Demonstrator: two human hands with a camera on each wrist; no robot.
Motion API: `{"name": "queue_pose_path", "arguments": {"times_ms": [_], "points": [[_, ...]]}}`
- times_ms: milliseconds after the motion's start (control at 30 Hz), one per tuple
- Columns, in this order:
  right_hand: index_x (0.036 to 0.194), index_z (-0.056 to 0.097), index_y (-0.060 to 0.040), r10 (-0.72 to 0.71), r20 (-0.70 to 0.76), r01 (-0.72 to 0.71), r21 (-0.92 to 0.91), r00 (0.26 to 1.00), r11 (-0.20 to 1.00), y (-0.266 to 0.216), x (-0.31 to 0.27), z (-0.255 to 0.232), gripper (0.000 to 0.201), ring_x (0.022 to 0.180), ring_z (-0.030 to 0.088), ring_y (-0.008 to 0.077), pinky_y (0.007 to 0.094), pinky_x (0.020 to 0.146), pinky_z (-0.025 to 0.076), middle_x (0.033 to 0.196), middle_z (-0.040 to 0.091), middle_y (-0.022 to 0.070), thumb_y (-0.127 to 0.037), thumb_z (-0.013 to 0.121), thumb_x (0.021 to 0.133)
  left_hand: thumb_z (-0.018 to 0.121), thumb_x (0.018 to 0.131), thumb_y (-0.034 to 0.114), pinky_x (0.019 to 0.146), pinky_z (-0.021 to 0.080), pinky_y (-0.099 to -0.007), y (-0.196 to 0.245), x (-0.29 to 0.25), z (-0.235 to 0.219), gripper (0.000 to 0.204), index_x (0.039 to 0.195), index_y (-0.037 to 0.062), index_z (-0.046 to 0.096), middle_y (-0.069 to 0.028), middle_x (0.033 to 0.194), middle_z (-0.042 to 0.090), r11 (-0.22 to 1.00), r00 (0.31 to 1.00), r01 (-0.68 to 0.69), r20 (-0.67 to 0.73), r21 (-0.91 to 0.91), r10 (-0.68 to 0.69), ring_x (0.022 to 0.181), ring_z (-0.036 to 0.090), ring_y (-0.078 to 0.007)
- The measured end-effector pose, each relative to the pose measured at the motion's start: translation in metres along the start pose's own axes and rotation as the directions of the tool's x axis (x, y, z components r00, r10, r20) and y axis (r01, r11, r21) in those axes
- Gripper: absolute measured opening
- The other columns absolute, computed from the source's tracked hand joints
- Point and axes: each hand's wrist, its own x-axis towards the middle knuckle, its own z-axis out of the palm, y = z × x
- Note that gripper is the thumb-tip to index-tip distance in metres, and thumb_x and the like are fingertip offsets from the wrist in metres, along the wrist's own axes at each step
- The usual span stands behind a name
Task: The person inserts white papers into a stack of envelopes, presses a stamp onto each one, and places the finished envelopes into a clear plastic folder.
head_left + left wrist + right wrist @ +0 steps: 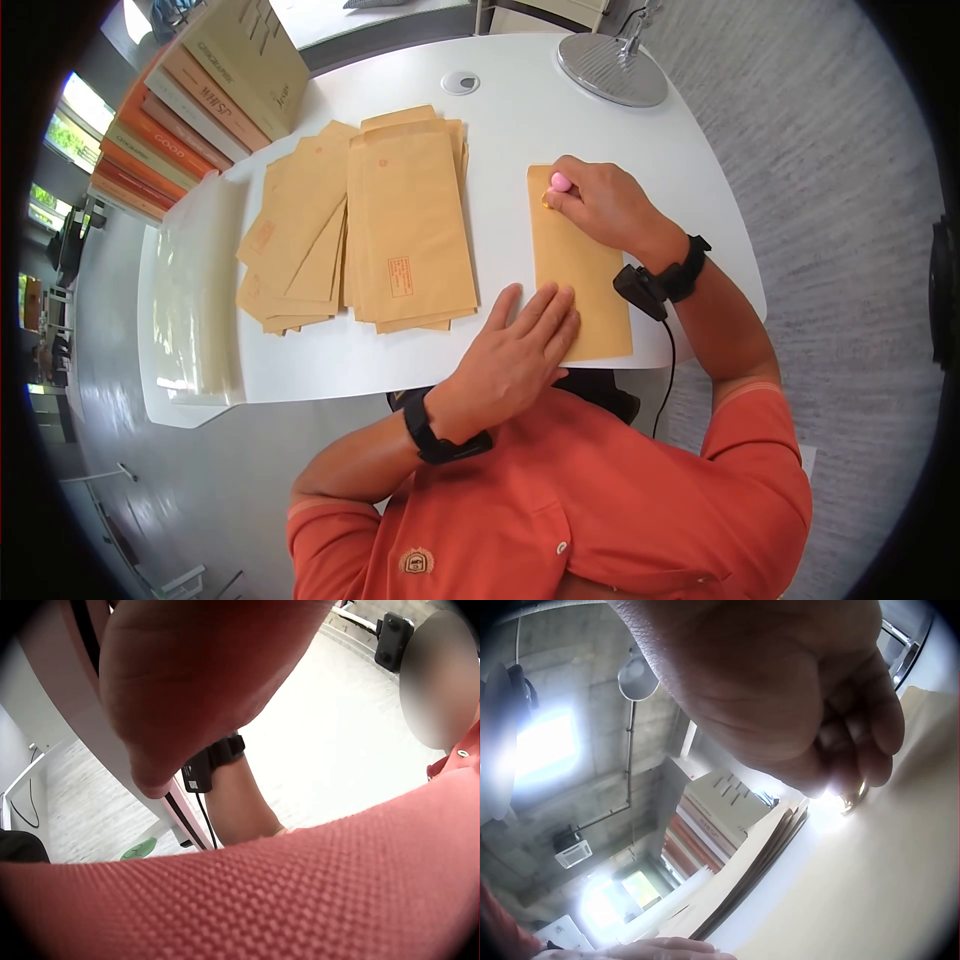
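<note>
A single brown envelope point(590, 290) lies on the white table, upright in the head view. My right hand point(612, 205) grips a small stamp point(561, 182) with a pink knob and a gold-coloured foot, held against the envelope's upper left corner. In the right wrist view the shiny gold rim point(853, 799) shows beneath the curled fingers. Lower down, my left hand point(515, 350) rests on the envelope's left edge with its fingers extended. The left wrist view shows mostly the underside of that hand point(195, 682); the stamp and envelope face are hidden there.
Left of the hands lie a neat stack of brown envelopes point(410, 220) with red print and a fanned pile point(300, 235). A clear plastic sheet point(195, 300) covers the left table end. Books point(200, 100) stand behind it; a lamp base point(612, 75) sits far right.
</note>
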Motion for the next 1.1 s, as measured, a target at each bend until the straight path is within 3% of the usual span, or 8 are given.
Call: {"name": "queue_pose_path", "arguments": {"times_ms": [167,367,467,633,700,767,967,1100], "points": [[0.096,0.063,-0.005,-0.028,0.036,0.024,0.12,0.999,0.992,0.0,-0.005,-0.009,0.019,0.073,0.066,0.0357,0.0415,0.068,0.052,0.078,0.068,0.0145,-0.021,0.068,0.089,0.058,0.089,0.019,0.111,0.036,-0.0496,-0.008,-0.013,0.005,0.042,0.126,0.0,0.061,-0.015,0.139,0.056,0.981,0.981,-0.181,-0.09,-0.074,0.175,0.131,0.051,-0.0303],[0.097,0.065,-0.003,0.115,-0.104,-0.078,0.306,0.988,0.949,0.016,-0.011,-0.033,0.015,0.071,0.067,0.0174,0.032,0.066,0.051,0.08,0.071,0.0118,-0.016,0.068,0.091,0.058,0.081,0.012,0.102,0.047,-0.0414,-0.019,-0.019,-0.006,0.039,0.118,0.0008,0.065,-0.012,0.122,0.065,0.929,0.97,-0.214,-0.18,-0.303,0.165,0.119,0.06,-0.0304],[0.102,0.064,-0.0011,0.098,-0.152,-0.049,0.3,0.983,0.953,0.029,-0.008,-0.045,0.017,0.068,0.056,0.0055,0.0231,0.063,0.046,0.082,0.067,0.0015,-0.016,0.067,0.095,0.062,0.076,0.008,0.094,0.052,-0.0403,-0.034,-0.021,-0.029,0.04,0.116,0.0013,0.067,-0.0122,0.117,0.066,0.969,0.947,-0.19,-0.289,-0.156,0.139,0.113,0.062,-0.0313],[0.099,0.065,-0.0016,0.153,-0.173,-0.136,0.105,0.973,0.985,0.046,0.0,-0.055,0.018,0.07,0.058,0.0107,0.0275,0.065,0.047,0.078,0.066,0.0045,-0.017,0.067,0.091,0.061,0.073,0.005,0.091,0.054,-0.0417,-0.06,-0.039,-0.079,0.034,0.107,-0.0006,0.068,-0.0136,0.116,0.066,0.992,0.935,-0.056,-0.342,0.11,0.09,0.113,0.062,-0.0342],[0.096,0.065,-0.0016,0.159,-0.175,-0.157,0.021,0.972,0.987,0.055,0.001,-0.05,0.017,0.071,0.059,0.013,0.0297,0.066,0.047,0.077,0.065,0.0057,-0.017,0.067,0.089,0.062,0.071,-0.002,0.086,0.056,-0.0421,-0.07,-0.05,-0.083,0.031,0.101,0.0008,0.07,-0.011,0.112,0.068,0.971,0.92,0.122,-0.39,0.207,-0.032,0.108,0.065,-0.0332],[0.091,0.065,-0.0035,0.225,-0.067,-0.227,-0.019,0.972,0.974,0.062,-0.001,-0.044,0.022,0.073,0.065,0.032,0.0399,0.069,0.05,0.078,0.068,0.0145,-0.023,0.071,0.085,0.062,0.072,-0.003,0.086,0.056,-0.0425,-0.08,-0.063,-0.077,0.03,0.1,0.0017,0.07,-0.0111,0.112,0.068,0.968,0.924,0.188,-0.365,0.169,-0.116,0.109,0.064,-0.0339],[0.091,0.064,-0.0034,0.214,-0.079,-0.22,-0.076,0.974,0.972,0.067,0.003,-0.039,0.024,0.078,0.066,0.0347,0.0412,0.071,0.051,0.082,0.069,0.0162,-0.025,0.071,0.084,0.054,0.066,-0.009,0.109,0.041,-0.0461,-0.083,-0.091,-0.065,0.064,0.128,0.006,0.059,-0.0153,0.139,0.053,0.948,0.946,0.319,-0.062,0.008,-0.318,0.134,0.047,-0.0368],[0.096,0.065,-0.0045,0.225,-0.149,-0.234,-0.047,0.963,0.971,0.066,0.004,-0.038,0.024,0.08,0.067,0.0349,0.0408,0.073,0.052,0.083,0.069,0.0162,-0.024,0.071,0.083,0.057,0.069,-0.007,0.108,0.042,-0.0462,-0.08,-0.091,-0.071,0.06,0.128,0.0053,0.06,-0.016,0.136,0.055,0.947,0.936,0.321,-0.147,-0.021,-0.321,0.131,0.049,-0.0377]]}}
